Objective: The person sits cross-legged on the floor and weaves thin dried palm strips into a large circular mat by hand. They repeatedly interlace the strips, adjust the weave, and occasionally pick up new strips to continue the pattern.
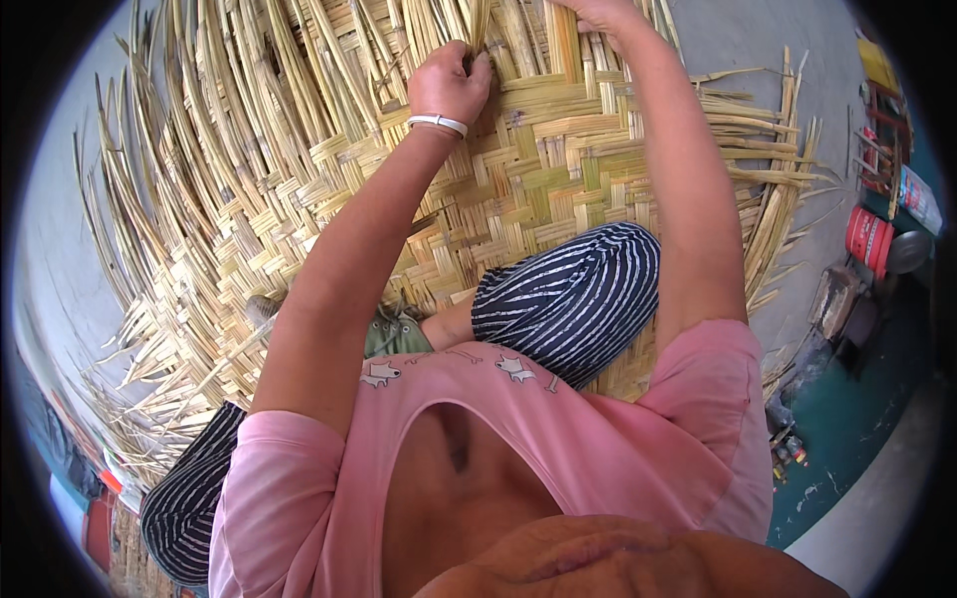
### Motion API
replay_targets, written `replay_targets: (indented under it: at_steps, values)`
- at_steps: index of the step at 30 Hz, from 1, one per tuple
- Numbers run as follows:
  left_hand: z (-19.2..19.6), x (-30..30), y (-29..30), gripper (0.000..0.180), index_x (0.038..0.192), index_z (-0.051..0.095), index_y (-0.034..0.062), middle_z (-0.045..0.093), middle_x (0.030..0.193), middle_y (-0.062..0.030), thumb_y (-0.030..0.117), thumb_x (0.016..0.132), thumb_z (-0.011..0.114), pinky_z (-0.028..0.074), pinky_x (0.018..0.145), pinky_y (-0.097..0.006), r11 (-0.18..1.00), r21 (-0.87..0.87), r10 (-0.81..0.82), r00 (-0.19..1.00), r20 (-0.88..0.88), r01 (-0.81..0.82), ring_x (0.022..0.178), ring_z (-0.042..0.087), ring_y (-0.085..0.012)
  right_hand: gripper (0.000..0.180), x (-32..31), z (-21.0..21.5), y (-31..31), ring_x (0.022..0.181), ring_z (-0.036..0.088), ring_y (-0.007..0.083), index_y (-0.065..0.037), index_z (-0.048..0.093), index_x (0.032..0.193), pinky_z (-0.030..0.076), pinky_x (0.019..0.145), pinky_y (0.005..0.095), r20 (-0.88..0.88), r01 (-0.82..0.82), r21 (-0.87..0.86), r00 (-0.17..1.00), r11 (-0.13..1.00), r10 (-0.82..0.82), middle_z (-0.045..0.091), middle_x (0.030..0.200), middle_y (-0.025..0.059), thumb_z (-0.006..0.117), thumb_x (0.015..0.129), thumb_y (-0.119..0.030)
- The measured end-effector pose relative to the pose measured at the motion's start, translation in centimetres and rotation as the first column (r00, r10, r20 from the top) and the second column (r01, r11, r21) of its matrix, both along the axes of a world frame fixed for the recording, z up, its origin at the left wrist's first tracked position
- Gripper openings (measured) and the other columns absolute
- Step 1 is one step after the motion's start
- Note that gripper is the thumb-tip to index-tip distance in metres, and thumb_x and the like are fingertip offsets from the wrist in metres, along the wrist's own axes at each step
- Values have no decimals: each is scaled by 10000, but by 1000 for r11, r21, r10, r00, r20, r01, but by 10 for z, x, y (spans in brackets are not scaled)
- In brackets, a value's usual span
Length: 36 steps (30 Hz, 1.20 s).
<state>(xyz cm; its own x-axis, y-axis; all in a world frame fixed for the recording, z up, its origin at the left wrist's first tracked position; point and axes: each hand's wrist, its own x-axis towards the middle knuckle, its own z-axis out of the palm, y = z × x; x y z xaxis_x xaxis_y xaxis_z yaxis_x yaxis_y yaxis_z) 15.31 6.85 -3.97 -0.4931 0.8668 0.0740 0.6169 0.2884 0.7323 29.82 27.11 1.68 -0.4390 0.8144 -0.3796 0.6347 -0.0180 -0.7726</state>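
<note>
From the head view, I see the left hand with its fingers curled round pale strips of the woven mat — spread beneath the striped legs — while the right hand, partly cut off, has a grip I cannot tell.

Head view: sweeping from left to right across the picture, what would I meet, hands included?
Left trouser knee in dark, white-striped fabric → bare left hand → bare right hand, partly cut off by the top edge → red cylindrical container.
</note>
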Motion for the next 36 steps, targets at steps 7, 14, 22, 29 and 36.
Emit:
replay_targets:
  at_steps: [7, 14, 22, 29, 36]
  values:
    - [6, 0, -4, 331, 1007, 765, 75, 753, 1005, -141, 390, 914, 722, 582, 780, -397, 998, 12, -57, 997, 51, 57, 863, 729, -316, 245, 10, 25, -26, 882, 673, 160, -111, 654, 1200, 548, 706, 353, -193, 91, -311, 968, 946, -157, 707, 1008, 7, 675, 979, -213]
    - [2, -12, -6, 345, 1074, 781, 112, 761, 1018, -88, 425, 940, 723, 574, 816, -363, 979, -17, -201, 978, 63, 202, 914, 728, -262, 243, 28, -4, -30, 920, 688, 148, -93, 644, 1169, 582, 810, 353, -566, -58, -518, 771, 853, -292, 703, 1016, 16, 727, 966, -196]
    - [4, -12, 1, 350, 1052, 770, 95, 761, 893, -63, 428, 967, 706, 565, 747, -318, 981, -78, -160, 965, 208, 179, 774, 701, -167, 245, 59, -44, -24, 859, 672, 156, -51, 637, 1241, 592, 791, 325, -550, 184, -406, 733, 895, -400, 678, 1001, 47, 636, 1011, -134]
    - [6, -10, 9, 286, 1000, 757, 86, 754, 853, -5, 364, 934, 765, 546, 697, -269, 973, -179, -94, 957, 274, 146, 708, 646, -85, 245, 60, -34, -35, 808, 670, 174, -11, 622, 1249, 620, 765, 341, -414, 339, -356, 778, 871, -473, 676, 1016, 93, 600, 1015, -78]
    - [16, -7, 14, 346, 1015, 755, 122, 764, 899, -62, 445, 891, 742, 558, 769, -356, 957, -260, -92, 986, 137, 126, 794, 705, -214, 256, 44, -27, -37, 746, 682, 163, -31, 660, 1224, 573, 619, 298, -214, 381, -192, 883, 904, -418, 703, 907, 63, 641, 978, -101]
